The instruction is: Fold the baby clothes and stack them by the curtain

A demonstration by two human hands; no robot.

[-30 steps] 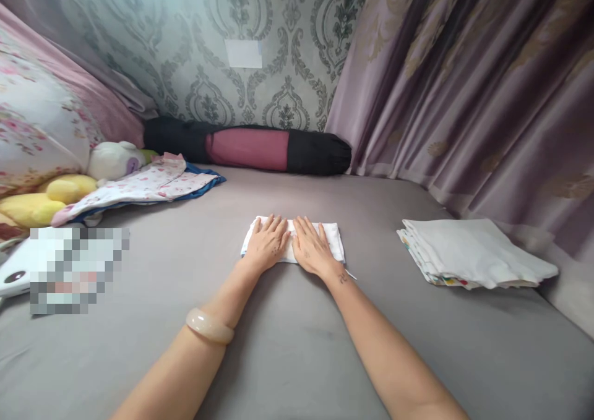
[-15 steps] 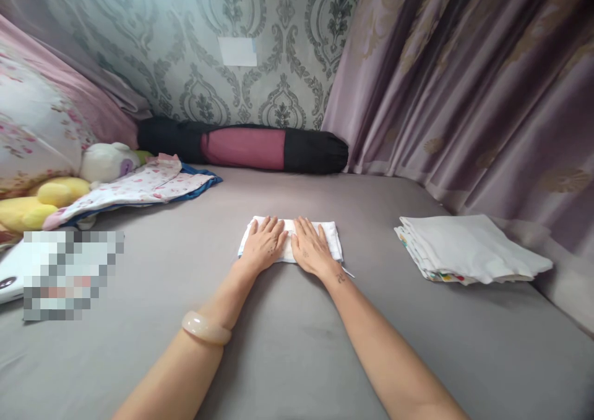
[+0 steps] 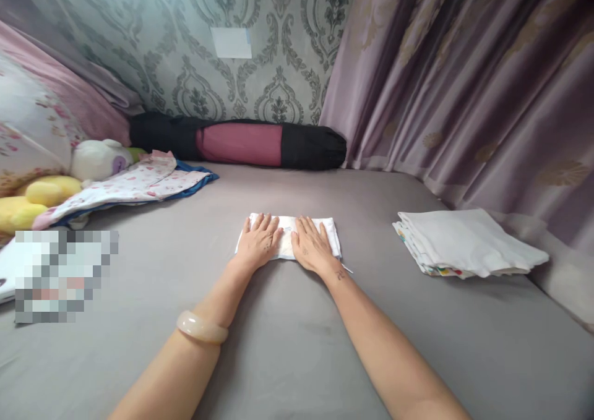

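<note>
A small white folded cloth [image 3: 287,237], perhaps a garment, lies flat on the grey bed sheet, with a thin white cord sticking out at its near right corner. My left hand [image 3: 258,240] rests palm down on its left part, fingers stretched out. On the right part lies my right hand [image 3: 312,244], also flat with its fingers extended. A strip of the cloth with a faint print shows between the two hands. A pale bangle [image 3: 202,328] circles my left forearm.
A stack of folded white cloths [image 3: 471,237] lies to the right, near the purple curtain [image 3: 390,92]. A long black and maroon bag [image 3: 239,143] lies along the wall. At left are a patterned garment [image 3: 139,182], plush toys [image 3: 95,159] and a blurred-out object [image 3: 65,278].
My left hand has slid slightly left, widening the gap between my hands over the cloth. The camera view has shifted a little. Both hands stay flat on the cloth.
</note>
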